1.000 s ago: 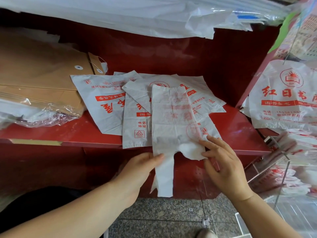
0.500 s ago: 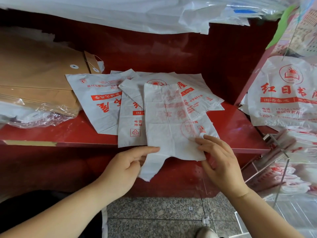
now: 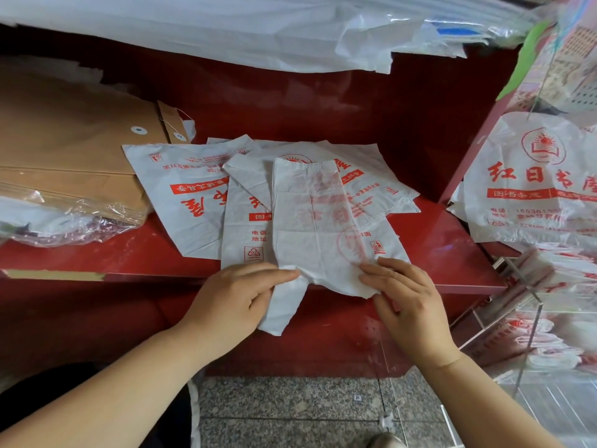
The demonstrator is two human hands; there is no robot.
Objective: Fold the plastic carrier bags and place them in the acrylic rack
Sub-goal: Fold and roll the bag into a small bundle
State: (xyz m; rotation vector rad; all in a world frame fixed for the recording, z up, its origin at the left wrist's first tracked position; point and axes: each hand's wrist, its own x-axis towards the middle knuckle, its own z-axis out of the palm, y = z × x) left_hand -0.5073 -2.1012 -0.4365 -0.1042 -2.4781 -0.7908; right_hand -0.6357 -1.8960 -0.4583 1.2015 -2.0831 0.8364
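A white carrier bag [image 3: 310, 221], folded into a narrow strip with faint red print, lies on top of other flat bags [image 3: 193, 202] on the red shelf [image 3: 436, 247]. One handle hangs over the shelf's front edge. My left hand [image 3: 235, 302] pinches that handle at the edge, index finger lying on the bag. My right hand [image 3: 410, 302] holds the bag's lower right corner, fingers on top and thumb below. The acrylic rack [image 3: 517, 305] stands at the right and holds folded bags [image 3: 533, 334].
Brown envelopes [image 3: 64, 156] and a clear plastic wrap [image 3: 48, 221] fill the shelf's left side. A printed bag [image 3: 533, 176] hangs at the right above the rack. White sheets [image 3: 226, 27] overhang the top. Below is a granite floor [image 3: 290, 409].
My left hand has moved up the hanging handle to the shelf edge, swinging the handle leftward. My right hand stays at the bag's lower right corner.
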